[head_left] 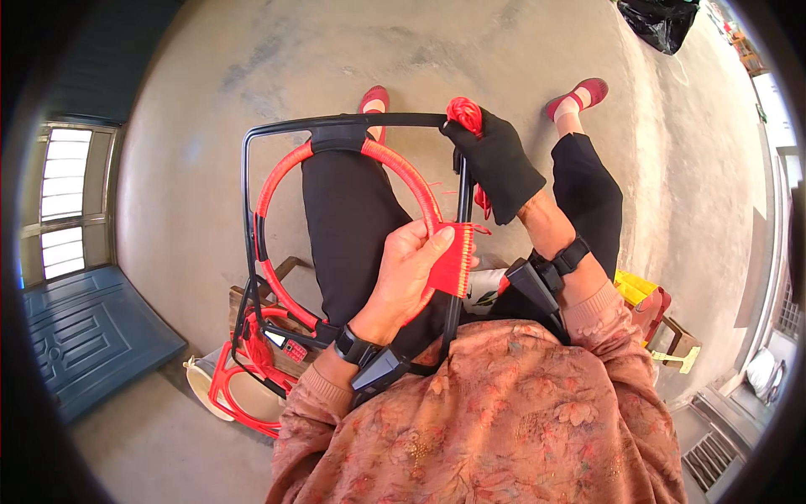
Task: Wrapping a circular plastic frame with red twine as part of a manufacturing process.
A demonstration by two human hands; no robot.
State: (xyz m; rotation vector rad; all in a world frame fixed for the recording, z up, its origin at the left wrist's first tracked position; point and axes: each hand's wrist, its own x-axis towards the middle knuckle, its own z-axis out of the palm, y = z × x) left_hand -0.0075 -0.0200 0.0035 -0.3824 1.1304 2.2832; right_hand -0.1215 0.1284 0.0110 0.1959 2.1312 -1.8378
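Pinching the red woven strip [452, 262], the left hand [407, 273] steadied the black frame [252, 168]. The gloved right hand [497, 164] clamped a red cord ball [464, 112]. Red-wrapped frames [239, 382] lay beside on the floor [520, 50].

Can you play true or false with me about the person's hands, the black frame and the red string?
1. The right hand wears a black glove. True.
2. The left hand wears a glove too. False: it is bare.
3. The gloved hand holds a ball of red cord at the black frame. True.
4. The ring inside the frame is wrapped in blue. False: red.
5. The bare hand pinches the red woven patch. True.
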